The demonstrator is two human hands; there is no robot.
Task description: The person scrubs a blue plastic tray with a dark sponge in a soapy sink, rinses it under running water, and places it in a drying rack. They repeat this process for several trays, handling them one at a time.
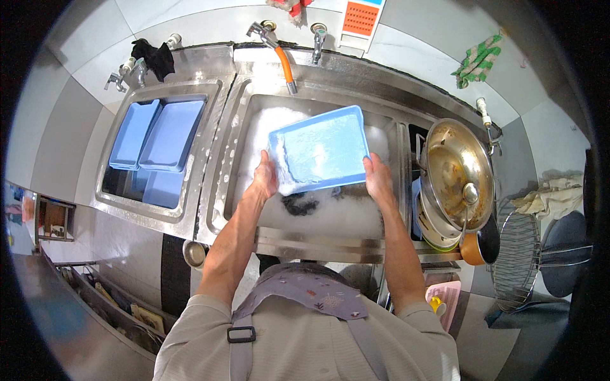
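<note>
A blue plastic tray (pixel 329 147) is held tilted over the middle stainless-steel sink (pixel 393 138), with water and white suds inside it. My right hand (pixel 379 176) grips its right end, thumb over the rim. At the tray's left end is my left hand (pixel 265 177), thumb up and fingers partly hidden behind the wall, where foam gathers. Cloudy, foamy water (pixel 343 214) lies below, with a dark patch near the front. An orange hose (pixel 285 64) on the tap (pixel 259 32) points down behind the tray.
Blue trays (pixel 172 128) are stacked in the left sink (pixel 186 190). On the right, a large metal wok (pixel 452 162) with a ladle (pixel 471 193) leans on bowls (pixel 436 224). A brown pan (pixel 479 247) and wire basket (pixel 517 257) are farther right. A second tap (pixel 318 43) is on the wall.
</note>
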